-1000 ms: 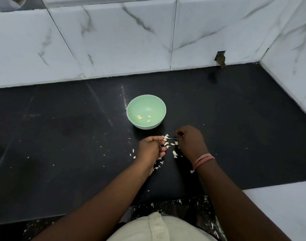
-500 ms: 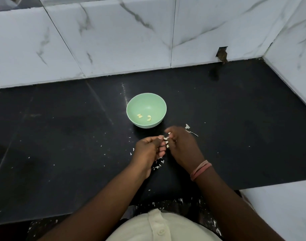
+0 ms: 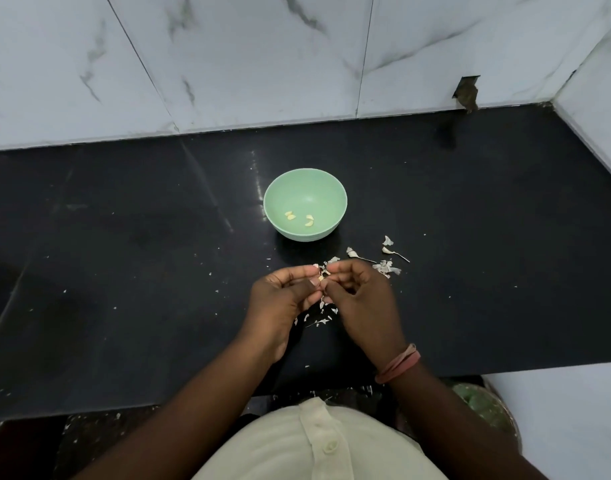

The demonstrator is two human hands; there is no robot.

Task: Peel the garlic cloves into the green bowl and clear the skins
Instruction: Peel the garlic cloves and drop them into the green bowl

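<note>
The green bowl (image 3: 335, 199) stands on the black counter and holds a few peeled garlic cloves (image 3: 308, 221). Just in front of it, my left hand (image 3: 283, 299) and my right hand (image 3: 361, 296) meet fingertip to fingertip, both pinching one small garlic clove (image 3: 320, 278) that still carries skin. Loose white garlic skins (image 3: 387, 266) lie to the right of my right hand, and more skin flakes (image 3: 319, 318) are scattered between and under my hands.
The black counter (image 3: 124, 271) meets a white marble tiled wall (image 3: 228, 64) at the back and another at the right. A dark notch in the wall (image 3: 467, 93) sits at the back right. Tiny skin flecks dot the counter.
My right hand came in from the skins on the right to meet my left hand. Both hands now grip the clove together, and the pile of skins lies uncovered at the right.
</note>
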